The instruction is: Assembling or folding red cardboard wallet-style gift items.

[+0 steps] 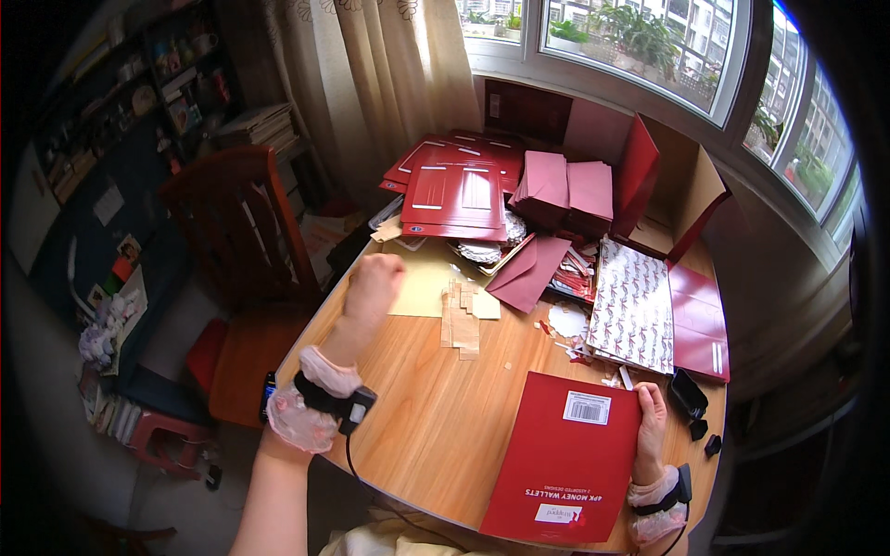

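Note:
At the right front of the table my right hand [652, 417] grips the right edge of a flat red card folder [570, 477]. A white barcode label faces up near its top, and its print lies upside down to me. My left hand [375, 283] is raised and closed over the table's left side, by a pale yellow sheet [422, 287]. What its fingers hold, if anything, is hidden. Right of that hand, overlapping strips of brown paper [461, 320] lie on the wood.
Behind are stacked red folders [454, 199], pink envelopes [542, 181] and an open red box [686, 195]. Patterned sheets [630, 306] lie on the right, with paper scraps [567, 320] beside them. Small black objects [688, 397] sit at the right edge. A wooden chair [250, 278] stands left.

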Available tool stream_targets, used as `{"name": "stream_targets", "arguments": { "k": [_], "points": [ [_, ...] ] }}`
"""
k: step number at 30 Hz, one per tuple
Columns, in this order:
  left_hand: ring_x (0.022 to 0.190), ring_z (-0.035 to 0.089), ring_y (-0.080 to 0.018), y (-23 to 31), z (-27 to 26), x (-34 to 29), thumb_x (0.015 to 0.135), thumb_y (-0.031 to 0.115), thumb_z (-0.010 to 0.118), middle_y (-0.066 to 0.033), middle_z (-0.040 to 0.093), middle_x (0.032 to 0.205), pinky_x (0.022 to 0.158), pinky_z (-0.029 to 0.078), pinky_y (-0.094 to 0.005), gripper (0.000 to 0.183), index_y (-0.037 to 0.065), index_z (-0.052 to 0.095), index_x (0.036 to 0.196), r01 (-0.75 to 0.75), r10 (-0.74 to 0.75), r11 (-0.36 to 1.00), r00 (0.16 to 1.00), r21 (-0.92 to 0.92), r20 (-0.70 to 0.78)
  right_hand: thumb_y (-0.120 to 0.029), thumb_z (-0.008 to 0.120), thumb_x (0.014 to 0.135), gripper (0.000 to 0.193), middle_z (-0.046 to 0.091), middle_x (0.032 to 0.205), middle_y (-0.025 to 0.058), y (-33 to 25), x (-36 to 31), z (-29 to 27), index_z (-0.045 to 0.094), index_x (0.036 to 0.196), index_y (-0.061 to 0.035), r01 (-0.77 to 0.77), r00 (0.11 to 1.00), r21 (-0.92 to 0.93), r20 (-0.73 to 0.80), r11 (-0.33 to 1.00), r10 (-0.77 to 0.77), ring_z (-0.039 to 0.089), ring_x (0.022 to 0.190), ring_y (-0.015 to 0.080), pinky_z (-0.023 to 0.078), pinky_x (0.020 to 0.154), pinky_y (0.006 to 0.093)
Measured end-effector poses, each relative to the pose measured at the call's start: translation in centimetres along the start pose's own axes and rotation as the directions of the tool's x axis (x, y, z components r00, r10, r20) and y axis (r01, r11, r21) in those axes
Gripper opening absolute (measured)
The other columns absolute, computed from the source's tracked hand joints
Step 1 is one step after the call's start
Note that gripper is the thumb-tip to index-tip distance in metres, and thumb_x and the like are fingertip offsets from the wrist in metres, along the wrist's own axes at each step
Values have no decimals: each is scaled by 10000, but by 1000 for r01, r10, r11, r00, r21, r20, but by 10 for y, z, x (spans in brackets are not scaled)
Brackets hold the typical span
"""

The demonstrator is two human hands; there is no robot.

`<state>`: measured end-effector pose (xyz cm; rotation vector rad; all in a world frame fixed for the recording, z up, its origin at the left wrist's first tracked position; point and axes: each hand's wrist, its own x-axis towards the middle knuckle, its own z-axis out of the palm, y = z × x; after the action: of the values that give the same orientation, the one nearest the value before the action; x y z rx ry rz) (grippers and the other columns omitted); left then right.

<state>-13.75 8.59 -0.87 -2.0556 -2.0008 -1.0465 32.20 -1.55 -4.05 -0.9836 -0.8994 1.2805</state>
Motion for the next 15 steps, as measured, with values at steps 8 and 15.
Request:
{"name": "stream_targets", "arguments": {
  "k": [8, 15],
  "points": [
    [786, 692, -346, -53, 11, -2, 757, 81, 725, -190, 677, 792, 705, 568, -411, 75, 17, 724, 795, 50, -66, 973, 996, 227, 64, -168, 535, 1003, 112, 591, 780, -42, 6, 2, -3, 586, 952, -83, -21, 1000, -44, 7, 999, 21, 541, 659, 4, 452, 577, 148],
    [744, 706, -338, -40, 26, 9, 742, 25, 672, -216, 670, 758, 636, 582, -387, 47, -4, 703, 720, 0, -37, 914, 996, 405, 83, -166, 539, 1001, 111, 587, 775, -45, 8, -1, -10, 583, 948, -80, -12, 999, -44, 29, 999, 13, 527, 645, 3, 430, 562, 147]
  ]
}}
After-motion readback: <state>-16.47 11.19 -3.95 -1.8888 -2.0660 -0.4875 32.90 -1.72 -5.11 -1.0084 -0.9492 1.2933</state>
